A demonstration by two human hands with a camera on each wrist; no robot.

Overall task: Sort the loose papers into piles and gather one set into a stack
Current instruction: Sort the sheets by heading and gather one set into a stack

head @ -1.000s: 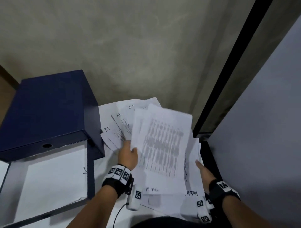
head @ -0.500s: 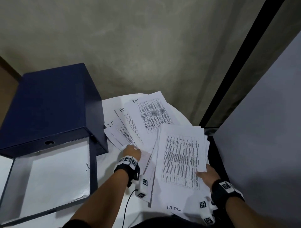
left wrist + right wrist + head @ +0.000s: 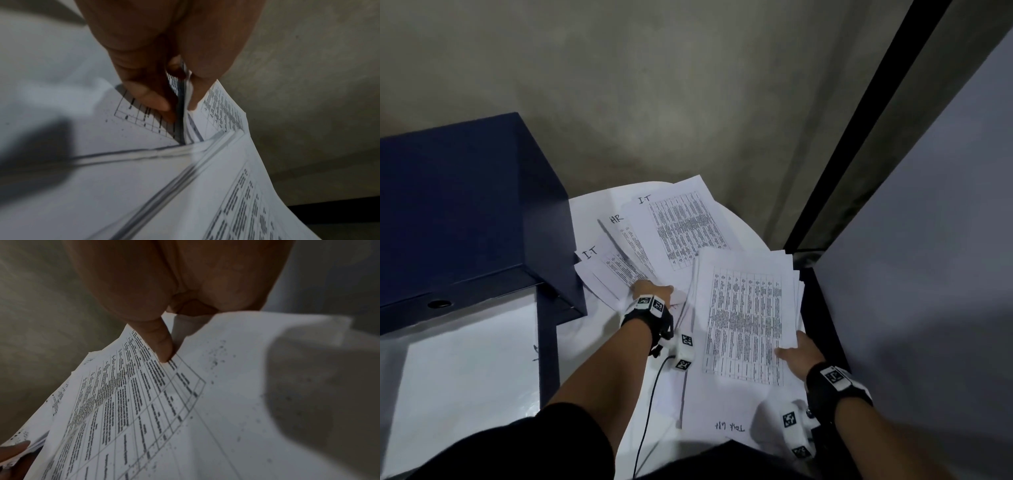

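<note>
Three loose printed sheets lie fanned on the white table: one marked IT (image 3: 688,226), one marked HR (image 3: 625,236) and a second IT sheet (image 3: 602,270). My left hand (image 3: 650,291) sits at their near edge. In the left wrist view its thumb (image 3: 148,97) and a finger pinch a sheet edge (image 3: 222,110) that stands between them. To the right lies a stack of table-printed papers (image 3: 746,318). My right hand (image 3: 796,353) grips the stack's near right corner, thumb (image 3: 160,340) on the top sheet (image 3: 133,402), fingers hidden beneath.
A dark blue box file (image 3: 465,212) stands at the left, close to the fanned sheets. Below it an open folder (image 3: 548,359) holds a white sheet. A grey panel (image 3: 928,274) and a black post (image 3: 859,137) close off the right side.
The stack, held up by both hands a second ago, has come down onto the table's right side. My left hand left it and moved to the fanned sheets.
</note>
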